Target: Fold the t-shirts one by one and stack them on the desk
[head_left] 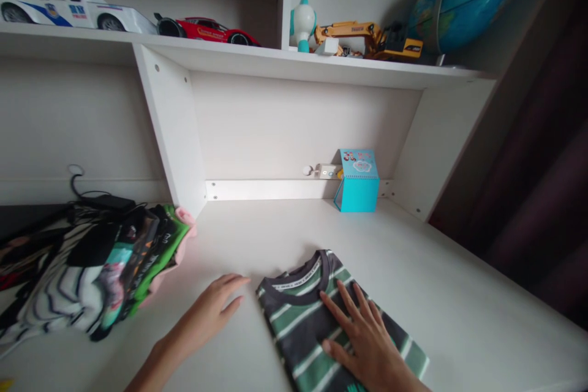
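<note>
A folded T-shirt [303,331] with green, dark grey and white stripes lies on the white desk, its dark collar toward the back. My right hand [362,340] rests flat on the shirt's right part with the fingers spread. Just left of the collar, my left hand [215,303] hovers near the desk, apart from the shirt, its fingers stretched out and holding nothing. The shirt's lower end runs out of the frame.
At the left lies a heap of clothes [87,282]. A turquoise desk calendar [359,193] stands at the back beside a power strip [327,171]. The shelf above holds a white toy police truck [82,12], a red toy car [211,30], a yellow toy excavator [367,37] and a globe [468,3].
</note>
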{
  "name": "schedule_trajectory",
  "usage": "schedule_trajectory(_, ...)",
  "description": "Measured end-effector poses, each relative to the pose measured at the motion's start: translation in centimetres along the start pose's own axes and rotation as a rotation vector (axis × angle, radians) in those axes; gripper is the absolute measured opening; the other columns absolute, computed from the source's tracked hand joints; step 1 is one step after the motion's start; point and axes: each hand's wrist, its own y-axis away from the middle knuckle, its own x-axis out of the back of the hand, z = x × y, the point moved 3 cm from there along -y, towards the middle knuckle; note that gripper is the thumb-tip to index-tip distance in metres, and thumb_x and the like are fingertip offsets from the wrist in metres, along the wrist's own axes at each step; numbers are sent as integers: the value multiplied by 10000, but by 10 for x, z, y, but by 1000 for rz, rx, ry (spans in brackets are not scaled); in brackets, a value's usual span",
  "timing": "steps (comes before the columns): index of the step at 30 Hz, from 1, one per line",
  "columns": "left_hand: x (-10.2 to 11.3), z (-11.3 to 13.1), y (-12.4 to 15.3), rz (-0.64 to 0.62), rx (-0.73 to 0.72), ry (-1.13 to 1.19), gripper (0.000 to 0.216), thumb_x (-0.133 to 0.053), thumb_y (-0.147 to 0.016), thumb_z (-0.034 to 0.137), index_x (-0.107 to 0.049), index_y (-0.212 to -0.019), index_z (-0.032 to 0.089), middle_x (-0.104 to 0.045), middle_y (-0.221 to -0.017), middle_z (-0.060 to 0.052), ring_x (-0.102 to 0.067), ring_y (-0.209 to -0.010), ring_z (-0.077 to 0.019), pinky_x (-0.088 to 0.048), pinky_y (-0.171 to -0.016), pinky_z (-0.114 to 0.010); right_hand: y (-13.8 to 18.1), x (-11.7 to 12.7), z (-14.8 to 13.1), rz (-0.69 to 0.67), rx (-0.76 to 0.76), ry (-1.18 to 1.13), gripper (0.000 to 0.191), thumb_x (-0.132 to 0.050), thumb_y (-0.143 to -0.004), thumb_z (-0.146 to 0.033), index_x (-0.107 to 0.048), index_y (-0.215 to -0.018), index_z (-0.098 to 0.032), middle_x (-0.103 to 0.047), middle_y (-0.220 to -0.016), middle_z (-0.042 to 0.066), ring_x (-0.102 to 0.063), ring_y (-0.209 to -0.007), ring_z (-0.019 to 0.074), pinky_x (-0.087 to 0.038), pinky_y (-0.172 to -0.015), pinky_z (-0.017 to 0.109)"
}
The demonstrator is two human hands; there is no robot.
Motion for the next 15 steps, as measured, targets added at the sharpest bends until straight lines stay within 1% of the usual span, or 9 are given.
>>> schedule_trajectory(3,-2,-3,0,-13,6,11,321,-452,-815,263,-599,-1101,260,-626,-1111,-24,-560,-1040,-193,-425,-941,-315,-11,4,15,66,-27,39,670,-331,-764,-702,-208,-1358,-416,-105,-1476,7,-5,-1314,358,-165,-1016,602)
schedule_trajectory(5,-3,-7,0,-11,17,13,323,-454,-814,274,-598,-1103,262,-624,-1118,-22,-556,-1049,-195,-419,-949,-322,-20,8,37,126,-70,73,656,-309,-774,-701,-217,-1357,-415,-138,-1475,10,-46,-1318,360,-189,-1015,589)
schedule_trajectory(6,-3,-9,0,-6,25,12,323,-455,-814,282,-598,-1103,262,-622,-1123,-22,-554,-1054,-198,-417,-953,-328,-24,10,53,148,-97,89,653,-306,-775,-701,-222,-1356,-415,-152,-1474,10,-65,-1318,364,-200,-1011,587)
schedule_trajectory(8,-4,-14,-1,3,40,7,319,-456,-814,295,-600,-1097,260,-620,-1126,-24,-550,-1061,-203,-412,-957,-339,-29,14,92,175,-155,113,648,-310,-780,-695,-222,-1357,-416,-170,-1472,7,-98,-1316,371,-225,-999,587)
schedule_trajectory(10,-5,-17,-1,3,45,2,314,-454,-816,300,-603,-1089,257,-623,-1121,-26,-551,-1060,-205,-411,-959,-346,-30,20,139,190,-208,133,625,-323,-794,-668,-223,-1358,-417,-184,-1470,3,-124,-1316,368,-243,-985,589)
schedule_trajectory(13,-7,-19,-3,-1,34,-17,316,-445,-820,293,-601,-1091,249,-626,-1112,-31,-552,-1060,-205,-408,-961,-347,-21,35,209,184,-279,152,590,-348,-804,-625,-255,-1349,-419,-214,-1461,14,-160,-1316,354,-234,-975,604)
schedule_trajectory(15,-7,-19,-4,-1,25,-35,318,-440,-823,298,-603,-1091,243,-625,-1113,-34,-552,-1060,-204,-412,-957,-340,-11,46,242,209,-350,159,573,-373,-792,-613,-313,-1328,-417,-251,-1448,34,-197,-1305,361,-220,-959,627)
